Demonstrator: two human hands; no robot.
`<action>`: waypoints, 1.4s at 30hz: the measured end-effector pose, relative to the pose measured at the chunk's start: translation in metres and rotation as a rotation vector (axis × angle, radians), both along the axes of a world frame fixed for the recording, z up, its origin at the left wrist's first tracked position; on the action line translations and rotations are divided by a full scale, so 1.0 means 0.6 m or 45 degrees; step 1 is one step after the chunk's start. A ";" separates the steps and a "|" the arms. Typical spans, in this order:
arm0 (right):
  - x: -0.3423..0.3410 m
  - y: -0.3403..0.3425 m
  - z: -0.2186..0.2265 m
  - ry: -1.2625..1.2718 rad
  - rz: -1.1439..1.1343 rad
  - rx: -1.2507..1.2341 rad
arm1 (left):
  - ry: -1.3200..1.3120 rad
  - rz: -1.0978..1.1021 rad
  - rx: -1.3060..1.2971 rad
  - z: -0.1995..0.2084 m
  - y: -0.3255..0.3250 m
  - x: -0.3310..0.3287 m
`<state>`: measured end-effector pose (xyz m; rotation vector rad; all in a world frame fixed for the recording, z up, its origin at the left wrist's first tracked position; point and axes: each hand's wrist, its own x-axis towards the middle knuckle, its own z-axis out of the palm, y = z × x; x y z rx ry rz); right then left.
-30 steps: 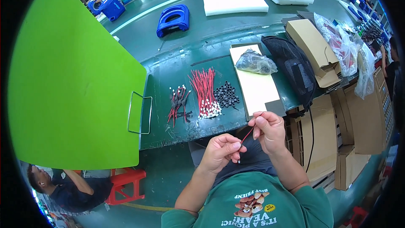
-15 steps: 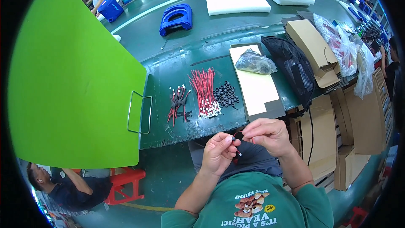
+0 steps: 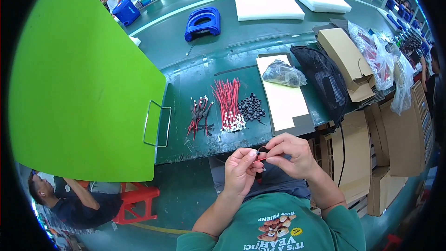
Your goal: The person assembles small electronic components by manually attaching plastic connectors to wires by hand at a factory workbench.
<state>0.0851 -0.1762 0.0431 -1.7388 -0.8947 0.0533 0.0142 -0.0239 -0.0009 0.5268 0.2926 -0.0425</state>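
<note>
Close to the table's front edge, my left hand (image 3: 239, 171) pinches a thin red-and-black wire lead (image 3: 262, 159) with a small black piece on it at the fingertips. My right hand (image 3: 293, 157) grips the same lead, its thumb and fingers pressed together just right of the left fingertips. Part of the lead is hidden by the fingers. On the green table ahead lies a bundle of red wires (image 3: 226, 97) with white connectors at the near ends. To its right sit several small black rings (image 3: 252, 108); to its left are wire leads with black pieces (image 3: 199, 116).
A green panel (image 3: 88, 83) with a metal handle stands at the left. Right of the rings are a pale board (image 3: 284, 107), a plastic bag (image 3: 284, 73), a black mesh bag (image 3: 323, 76) and cardboard boxes (image 3: 346, 58). Another person (image 3: 74, 200) sits at lower left.
My right hand has moved slightly left and down, nearer the left fingertips. The wire now runs straighter between the hands. The whole view has shifted slightly.
</note>
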 end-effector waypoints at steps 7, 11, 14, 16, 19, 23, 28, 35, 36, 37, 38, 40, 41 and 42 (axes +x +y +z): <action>-0.004 0.000 0.012 0.041 -0.076 -0.147 | -0.001 0.050 0.125 0.005 -0.004 0.000; 0.001 0.001 0.015 -0.093 -0.055 -0.199 | -0.005 0.059 0.175 0.004 -0.006 0.003; 0.004 0.001 0.016 -0.052 -0.003 -0.209 | -0.011 0.055 0.212 0.005 -0.007 0.004; 0.006 0.004 0.013 -0.032 -0.043 -0.180 | -0.014 0.053 0.230 0.004 -0.007 0.004; -0.004 0.009 0.007 -0.039 -0.146 -0.199 | -0.022 0.096 0.268 0.003 -0.010 0.004; -0.021 0.018 0.014 -0.251 -0.237 -0.220 | -0.043 0.157 0.313 -0.003 -0.011 0.005; -0.028 0.022 0.014 -0.376 -0.265 -0.228 | -0.036 0.168 0.327 0.002 -0.010 0.008; -0.024 0.029 0.014 -0.441 -0.259 -0.258 | -0.029 0.157 0.360 0.000 -0.008 0.011; -0.023 0.030 0.013 -0.452 -0.259 -0.249 | -0.044 0.164 0.378 -0.001 -0.009 0.012; -0.024 0.031 0.010 -0.458 -0.256 -0.239 | -0.038 0.164 0.380 -0.001 -0.008 0.011; -0.025 0.032 0.010 -0.452 -0.255 -0.238 | -0.026 0.159 0.382 0.002 -0.007 0.011; -0.024 0.032 0.012 -0.463 -0.302 -0.279 | -0.013 0.149 0.385 0.005 -0.008 0.012; -0.024 0.031 0.012 -0.461 -0.306 -0.279 | -0.001 0.144 0.357 0.006 -0.008 0.013; -0.025 0.030 0.011 -0.467 -0.302 -0.301 | 0.011 0.139 0.329 0.007 -0.008 0.014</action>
